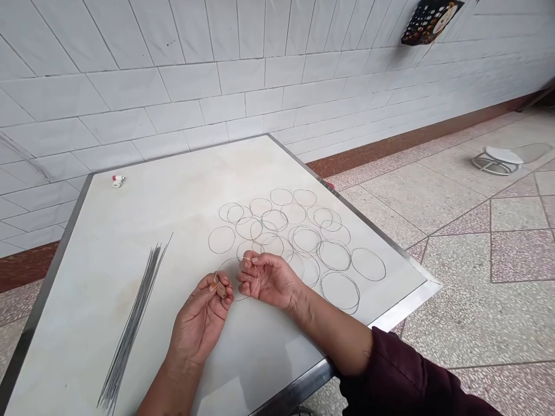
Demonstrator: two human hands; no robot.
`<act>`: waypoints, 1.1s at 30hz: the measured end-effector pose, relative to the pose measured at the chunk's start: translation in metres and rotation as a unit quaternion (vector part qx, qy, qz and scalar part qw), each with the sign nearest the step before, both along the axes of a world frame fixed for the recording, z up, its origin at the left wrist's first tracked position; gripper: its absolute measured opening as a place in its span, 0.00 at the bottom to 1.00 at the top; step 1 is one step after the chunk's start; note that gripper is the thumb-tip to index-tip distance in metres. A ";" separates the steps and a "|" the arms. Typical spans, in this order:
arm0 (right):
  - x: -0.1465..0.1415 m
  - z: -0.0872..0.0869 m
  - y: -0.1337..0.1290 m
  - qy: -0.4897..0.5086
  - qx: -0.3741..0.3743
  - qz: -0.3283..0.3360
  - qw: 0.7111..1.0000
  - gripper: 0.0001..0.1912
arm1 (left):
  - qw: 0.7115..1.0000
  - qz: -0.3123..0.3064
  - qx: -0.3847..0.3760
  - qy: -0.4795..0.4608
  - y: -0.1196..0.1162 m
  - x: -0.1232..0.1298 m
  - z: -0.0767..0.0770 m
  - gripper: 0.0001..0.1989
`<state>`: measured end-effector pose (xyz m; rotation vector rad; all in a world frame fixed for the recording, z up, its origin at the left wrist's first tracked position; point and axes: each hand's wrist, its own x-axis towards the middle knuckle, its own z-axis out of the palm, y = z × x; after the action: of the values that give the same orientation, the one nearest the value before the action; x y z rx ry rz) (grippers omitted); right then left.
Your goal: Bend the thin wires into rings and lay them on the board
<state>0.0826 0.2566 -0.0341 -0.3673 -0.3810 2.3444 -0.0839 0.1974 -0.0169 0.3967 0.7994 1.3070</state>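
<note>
My left hand is closed, with a small brown piece and one side of a thin wire ring between its fingers. The fingers of my right hand pinch the other side of this wire ring, just above the table. Beyond and right of my hands, several thin wire rings lie flat and partly overlap. To the left of my left hand lies a bundle of straight wires.
The white table has a metal edge and stands against a tiled wall. A small red and white object lies at its far left corner. A white stool stands on the floor at the right.
</note>
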 end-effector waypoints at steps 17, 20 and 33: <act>-0.001 0.002 -0.002 -0.012 0.013 -0.008 1.000 0.11 | 0.997 0.068 0.005 -0.048 0.000 0.002 -0.002 0.06; -0.003 0.002 -0.006 -0.046 0.071 0.014 0.996 0.13 | 0.991 0.113 0.005 -0.066 0.002 0.004 -0.002 0.05; -0.015 0.002 -0.012 -0.197 0.149 0.000 0.969 0.17 | 0.994 0.093 0.035 -0.052 0.001 0.008 -0.002 0.07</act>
<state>0.0678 0.2444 -0.0319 -0.6852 -0.9112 2.1623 -0.0757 0.1982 -0.0189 0.3137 0.7175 1.5201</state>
